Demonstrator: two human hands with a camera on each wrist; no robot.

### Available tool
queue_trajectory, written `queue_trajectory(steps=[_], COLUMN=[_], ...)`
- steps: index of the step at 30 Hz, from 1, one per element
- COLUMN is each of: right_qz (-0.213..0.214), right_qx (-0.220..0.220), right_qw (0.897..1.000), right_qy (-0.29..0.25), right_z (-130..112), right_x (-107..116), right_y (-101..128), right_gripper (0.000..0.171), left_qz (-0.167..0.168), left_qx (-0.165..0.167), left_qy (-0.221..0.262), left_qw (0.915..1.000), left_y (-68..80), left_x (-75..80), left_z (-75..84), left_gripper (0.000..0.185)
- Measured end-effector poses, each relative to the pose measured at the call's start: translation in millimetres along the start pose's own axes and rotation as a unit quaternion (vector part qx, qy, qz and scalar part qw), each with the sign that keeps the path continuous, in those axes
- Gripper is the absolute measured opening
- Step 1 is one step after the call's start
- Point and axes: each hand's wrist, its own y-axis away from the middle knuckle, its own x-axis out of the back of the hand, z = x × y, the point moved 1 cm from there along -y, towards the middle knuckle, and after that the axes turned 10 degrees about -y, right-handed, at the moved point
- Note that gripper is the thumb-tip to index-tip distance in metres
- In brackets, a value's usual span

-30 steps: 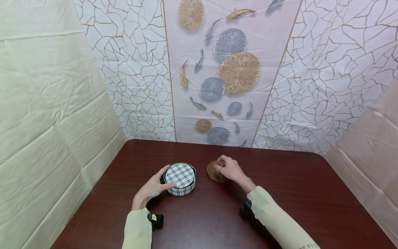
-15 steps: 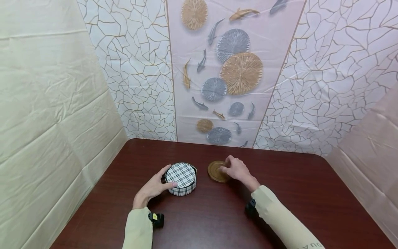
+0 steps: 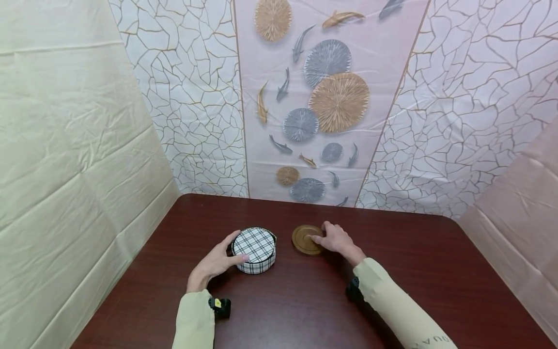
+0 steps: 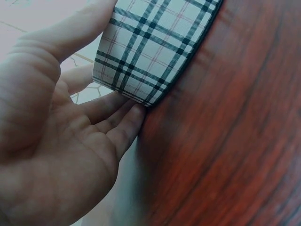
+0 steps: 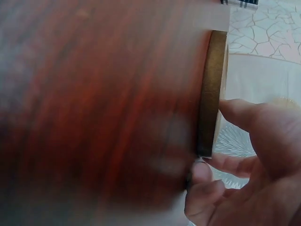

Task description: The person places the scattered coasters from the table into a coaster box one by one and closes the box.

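— Wooden disc [image 3: 306, 239] is different from before?
— Yes, it was tilted up; now it lies flat on the desk [image 3: 283, 310], right hand [image 3: 335, 239] fingers resting on it.
— And the plaid round box [image 3: 254, 250]?
— Closed, contents hidden; left hand [image 3: 214, 264] holds its side as before.

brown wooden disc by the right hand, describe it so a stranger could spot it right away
On the dark red-brown table, look toward the far middle, just in front of the fish-patterned wall. The wooden disc lies flat under the right hand. It is plain brown and low, unlike the taller black-and-white checked round box to its left.
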Motion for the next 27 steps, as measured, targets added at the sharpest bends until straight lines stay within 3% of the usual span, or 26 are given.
queue_trajectory(steps=[19,27], right_qz=[0.008,0.025], right_qx=[-0.041,-0.028], right_qw=[0.999,0.998], right_qy=[-0.021,-0.053], right_z=[0.2,-4.9], right_x=[-2.7,0.4], right_y=[-4.5,-3.2], right_gripper=[0.040,0.036], left_qz=[0.001,0.002], left_qx=[-0.005,-0.004], left_qy=[-0.003,-0.008], left_qw=[1.0000,1.0000], left_y=[0.4,0.1], left_x=[0.0,0.7], left_z=[2.0,1.1], left_gripper=[0.092,0.092])
